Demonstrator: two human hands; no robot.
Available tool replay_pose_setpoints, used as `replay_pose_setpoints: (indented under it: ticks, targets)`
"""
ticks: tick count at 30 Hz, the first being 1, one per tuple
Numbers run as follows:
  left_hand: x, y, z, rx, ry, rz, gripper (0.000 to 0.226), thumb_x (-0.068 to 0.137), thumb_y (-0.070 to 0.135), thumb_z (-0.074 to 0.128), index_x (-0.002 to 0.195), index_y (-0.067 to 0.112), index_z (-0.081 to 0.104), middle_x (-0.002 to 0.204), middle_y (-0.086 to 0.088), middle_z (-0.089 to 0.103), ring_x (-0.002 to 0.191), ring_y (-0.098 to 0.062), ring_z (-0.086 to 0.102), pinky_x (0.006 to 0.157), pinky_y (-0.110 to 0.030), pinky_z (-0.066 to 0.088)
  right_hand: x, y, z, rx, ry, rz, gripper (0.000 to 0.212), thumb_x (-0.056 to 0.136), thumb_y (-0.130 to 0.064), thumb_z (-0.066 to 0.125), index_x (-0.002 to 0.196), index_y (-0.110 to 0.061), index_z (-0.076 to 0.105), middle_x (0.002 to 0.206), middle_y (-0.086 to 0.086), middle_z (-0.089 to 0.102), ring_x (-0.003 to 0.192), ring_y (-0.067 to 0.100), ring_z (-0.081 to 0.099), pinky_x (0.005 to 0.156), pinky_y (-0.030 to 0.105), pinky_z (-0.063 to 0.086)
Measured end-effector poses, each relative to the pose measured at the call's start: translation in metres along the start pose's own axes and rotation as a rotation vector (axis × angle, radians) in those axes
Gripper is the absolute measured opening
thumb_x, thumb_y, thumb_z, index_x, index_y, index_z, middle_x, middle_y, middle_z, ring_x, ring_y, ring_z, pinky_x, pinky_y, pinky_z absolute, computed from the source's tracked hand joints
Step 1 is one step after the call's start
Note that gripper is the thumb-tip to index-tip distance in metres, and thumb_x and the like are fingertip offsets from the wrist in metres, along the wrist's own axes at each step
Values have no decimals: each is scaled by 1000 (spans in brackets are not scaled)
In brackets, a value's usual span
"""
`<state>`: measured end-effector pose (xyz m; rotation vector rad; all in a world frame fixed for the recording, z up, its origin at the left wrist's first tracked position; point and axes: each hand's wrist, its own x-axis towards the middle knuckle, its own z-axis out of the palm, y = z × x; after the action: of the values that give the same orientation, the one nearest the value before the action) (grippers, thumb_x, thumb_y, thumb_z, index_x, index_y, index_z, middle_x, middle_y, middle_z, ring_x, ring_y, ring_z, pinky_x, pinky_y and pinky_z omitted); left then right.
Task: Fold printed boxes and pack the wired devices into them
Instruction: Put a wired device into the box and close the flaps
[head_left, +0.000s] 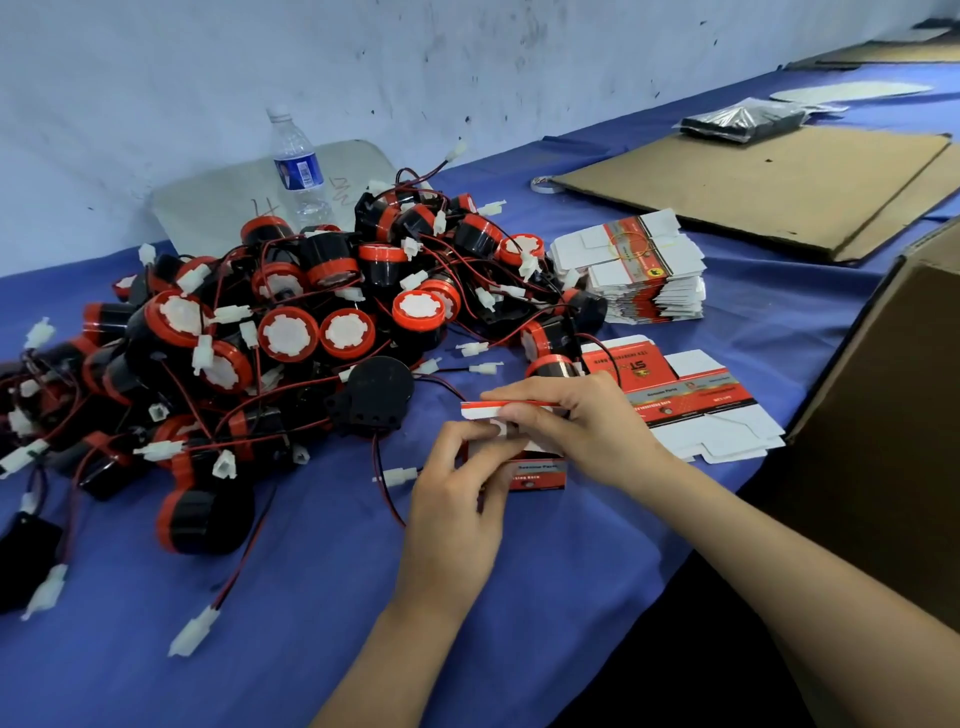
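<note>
**Clearance and obstructions, packing table**

Open ground: we record bare blue cloth (322, 597) along the near edge, in front of and to the left of the hands, crossed only by stray leads (195, 635). A second open strip runs between the bundled flat boxes (639, 275) and the cardboard sheets (753, 192).

Obstructions: we list
- the heap of wired devices (291, 332), filling the left and middle
- a water bottle (298, 166), upright behind it
- loose box blanks (701, 410), flat, just beside the right hand (582, 421)
- a tall brown carton (883, 441), walling the right edge
- the half-folded box (519, 457), front centre, gripped by the right hand and the left hand (457, 509)
</note>
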<state>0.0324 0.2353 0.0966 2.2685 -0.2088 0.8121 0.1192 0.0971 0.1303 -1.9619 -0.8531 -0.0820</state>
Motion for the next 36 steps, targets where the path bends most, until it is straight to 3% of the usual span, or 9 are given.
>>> replay_pose_setpoints:
  ticks: [3,7,10,13,21,25,30,34,36]
  targets:
    - [-1,2,2,-67,89,-77,30,78,-5,74,92,19,63,105,2,48,100,5,50,85,-6,40,-6,4,4,83,-10,3,23,90,-12,65,112,-14,72,104,-11,71,98,6,67,93,28,49]
    - [-3,-1,5,-233,114,-223,49,79,2,76,97,33,43,100,1,49,96,-12,55,84,-14,46,-18,11,8,110,-43,-45,29,87,-7,67,115,-13,69,118,-12,64,119,-1,55,118,25,23]
    - [-5,-1,6,-231,115,-206,56,78,3,77,111,34,44,114,6,47,111,-10,54,91,-14,43,-19,14,8,110,-42,-69,28,87,-8,68,114,-14,69,120,-8,65,122,1,54,120,33,20]
    - [-3,-4,3,-176,123,-176,52,78,8,79,118,28,53,120,8,38,120,-16,48,95,-30,47,-20,16,8,56,-70,-96,27,88,-11,67,114,-14,70,122,-6,65,125,0,51,120,39,19]
    - [3,-15,-8,-217,47,-170,22,78,4,77,91,16,64,97,7,62,98,-3,59,82,-9,44,-24,12,8,-264,-188,-236,36,99,-18,49,134,-17,57,143,-7,48,141,6,33,122,40,9]
    - [4,-22,-11,-160,32,-106,14,78,9,77,74,8,63,96,11,64,95,-6,61,80,-17,47,-25,11,2,-383,-295,-262,41,101,-17,44,142,-17,47,151,-6,38,146,10,20,121,42,6]
    - [2,-21,-12,-79,63,-41,10,78,11,75,74,7,67,108,13,65,103,-1,58,89,-14,44,-33,21,3,-509,-317,-247,52,101,-17,43,149,-31,29,156,-19,10,148,18,-11,120,38,-3]
    - [-2,-22,-8,67,-87,-20,27,79,16,79,99,11,62,137,4,51,133,-9,39,109,-21,31,-38,19,11,-428,-196,-270,48,96,-10,54,143,-18,45,153,-1,35,143,37,22,117,47,25]
    - [-4,-23,-7,31,-164,-91,41,79,25,78,113,22,56,149,11,37,143,-5,24,113,-20,25,-43,20,13,-392,-85,-306,42,95,-13,58,136,-12,54,143,6,48,131,36,41,109,45,37]
